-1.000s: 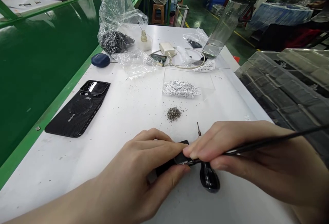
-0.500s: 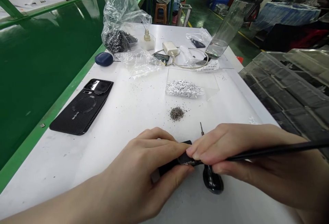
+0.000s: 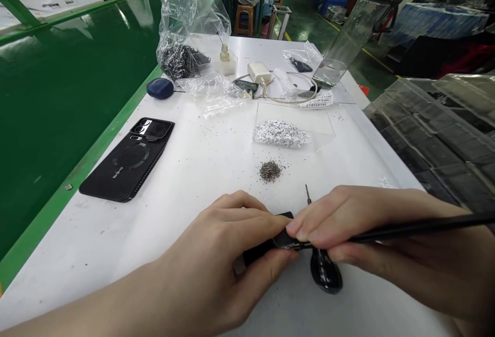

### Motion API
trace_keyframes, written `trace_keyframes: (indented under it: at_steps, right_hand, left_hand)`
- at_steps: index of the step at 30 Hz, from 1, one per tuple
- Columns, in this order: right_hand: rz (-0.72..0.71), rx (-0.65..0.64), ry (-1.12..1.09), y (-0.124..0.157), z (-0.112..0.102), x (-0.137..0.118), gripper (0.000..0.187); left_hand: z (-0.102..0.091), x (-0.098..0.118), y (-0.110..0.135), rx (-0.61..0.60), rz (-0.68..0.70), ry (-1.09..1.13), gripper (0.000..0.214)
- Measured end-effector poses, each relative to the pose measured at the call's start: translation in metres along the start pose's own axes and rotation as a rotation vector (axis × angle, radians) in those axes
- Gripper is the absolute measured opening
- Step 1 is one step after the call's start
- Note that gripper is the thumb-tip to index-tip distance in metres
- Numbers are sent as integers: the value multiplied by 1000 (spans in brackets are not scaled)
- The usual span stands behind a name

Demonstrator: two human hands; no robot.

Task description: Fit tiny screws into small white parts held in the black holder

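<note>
My left hand is closed, thumb and fingers pinching a small black rectangular part just above the white table. Much of that part is hidden by my fingers. Closed as well, my right hand grips a long, thin black rod-shaped tool. The tool slants from the right edge down to the black part, and its working tip is hard to make out. Under my right fingertips lies a small screwdriver with a rounded black handle, its thin shaft pointing away from me. A pile of tiny metal screws sits beyond my hands.
A flat clear bag of white bits lies past the screws. On the left are a black phone case and a dark blue oval object. Farther back stand a charger, plastic bag, small glass bottle and water bottle.
The whole view has shifted slightly, so things appear a little farther right. Both hands keep the same hold, with no clear movement against the black part.
</note>
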State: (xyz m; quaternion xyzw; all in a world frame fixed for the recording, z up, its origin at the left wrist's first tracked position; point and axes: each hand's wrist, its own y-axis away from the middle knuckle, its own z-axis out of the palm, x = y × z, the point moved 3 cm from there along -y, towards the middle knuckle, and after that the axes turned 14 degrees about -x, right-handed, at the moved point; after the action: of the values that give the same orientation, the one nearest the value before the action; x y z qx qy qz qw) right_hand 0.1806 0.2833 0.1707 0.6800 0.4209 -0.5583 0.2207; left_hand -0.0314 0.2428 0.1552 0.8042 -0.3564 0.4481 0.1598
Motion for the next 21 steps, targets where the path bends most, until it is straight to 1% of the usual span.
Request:
trace_keyframes:
  at_steps: [6, 13, 18, 21]
  right_hand:
    - [9, 7, 8, 1, 0, 1, 31]
    - [19, 6, 24, 1, -1, 0, 31]
    - [23, -10, 28, 1, -1, 1, 37]
    - [0, -18, 38, 0, 0, 0, 41]
  left_hand:
    - [-1, 0, -1, -8, -15, -23, 19]
    - [-2, -1, -2, -10, -2, -13, 19]
    - [-1, -1, 0, -16, -23, -5, 19]
    - [-1, -1, 1, -26, -44, -5, 20]
